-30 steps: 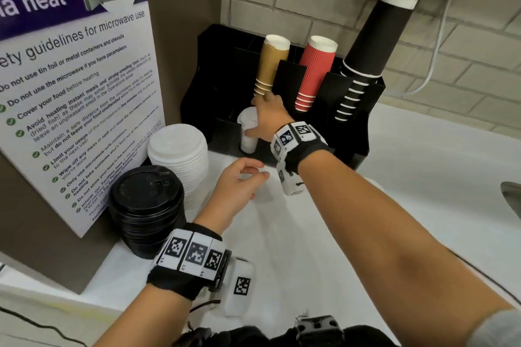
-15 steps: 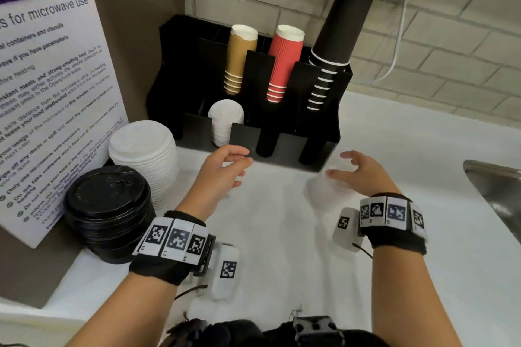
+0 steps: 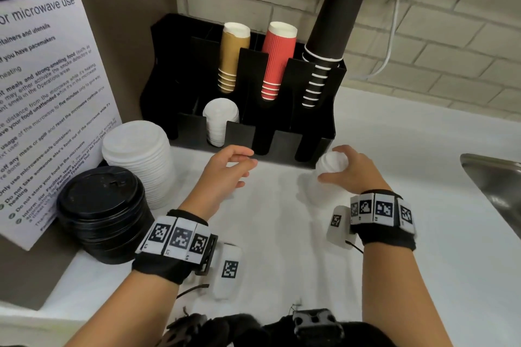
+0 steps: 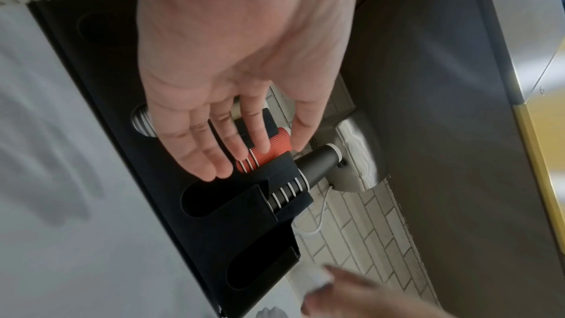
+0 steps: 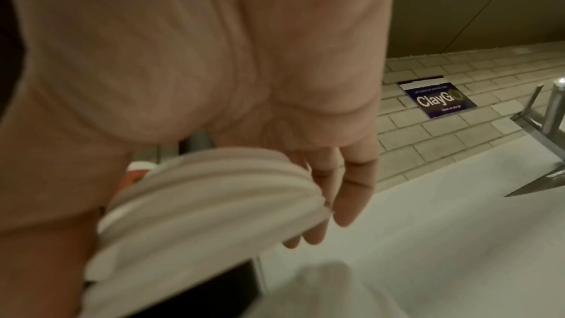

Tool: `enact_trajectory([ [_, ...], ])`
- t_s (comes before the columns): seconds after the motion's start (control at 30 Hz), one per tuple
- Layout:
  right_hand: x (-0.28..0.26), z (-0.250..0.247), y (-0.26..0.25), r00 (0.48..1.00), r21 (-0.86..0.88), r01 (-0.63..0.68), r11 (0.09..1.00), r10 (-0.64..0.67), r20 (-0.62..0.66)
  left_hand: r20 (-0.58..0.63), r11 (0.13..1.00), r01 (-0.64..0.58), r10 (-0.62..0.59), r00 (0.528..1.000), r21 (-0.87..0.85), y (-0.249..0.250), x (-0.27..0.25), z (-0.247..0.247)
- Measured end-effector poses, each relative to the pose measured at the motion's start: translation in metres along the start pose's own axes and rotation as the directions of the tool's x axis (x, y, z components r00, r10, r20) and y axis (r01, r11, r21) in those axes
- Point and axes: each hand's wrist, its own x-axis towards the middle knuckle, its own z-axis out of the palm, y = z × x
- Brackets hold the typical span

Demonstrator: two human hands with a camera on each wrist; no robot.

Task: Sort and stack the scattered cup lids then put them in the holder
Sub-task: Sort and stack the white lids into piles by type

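My right hand (image 3: 334, 163) grips a short stack of small white lids (image 3: 325, 167) just above the white counter, in front of the right end of the black holder (image 3: 320, 136). The right wrist view shows these ribbed lids (image 5: 207, 202) between thumb and fingers. A similar small white stack (image 3: 221, 121) stands in a front slot of the holder. My left hand (image 3: 248, 159) hovers open and empty before the holder's middle; its fingers (image 4: 214, 154) are straight. A tall stack of large white lids (image 3: 135, 155) and a stack of black lids (image 3: 101, 211) stand at the left.
Brown cups (image 3: 234, 56), red cups (image 3: 277, 59) and tall black cups (image 3: 329, 36) fill the holder's rear slots. A microwave notice (image 3: 42, 93) leans at the left. A steel sink (image 3: 496, 177) lies at the right. A white cable (image 3: 392, 36) hangs on the brick wall.
My right hand left the holder's lid slot, swung right over the counter, and now grips a small white lid stack. The left hand has barely moved.
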Motion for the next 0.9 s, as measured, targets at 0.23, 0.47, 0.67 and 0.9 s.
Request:
enact_trajectory([
  [0.23,-0.033,0.01,-0.062,0.937,0.514,0.263,0.816,-0.343,0.065,0.259,0.99,-0.138,0.136,0.956,-0.011,0.007,-0.008,0.015],
  [0.47,-0.045,0.02,-0.08,0.879,0.642,0.245,0.726,-0.445,0.168,0.2,0.957,-0.273,0.288,0.936,-0.1,0.005,-0.007,0.009],
  [0.67,-0.044,0.022,-0.084,0.866,0.63,0.283,0.724,-0.475,0.158,0.136,0.951,-0.301,0.309,0.941,-0.073,0.006,-0.01,0.008],
  [0.9,-0.045,0.025,-0.086,0.865,0.642,0.277,0.715,-0.477,0.158,0.118,0.949,-0.31,0.316,0.942,-0.065,0.007,-0.011,0.005],
])
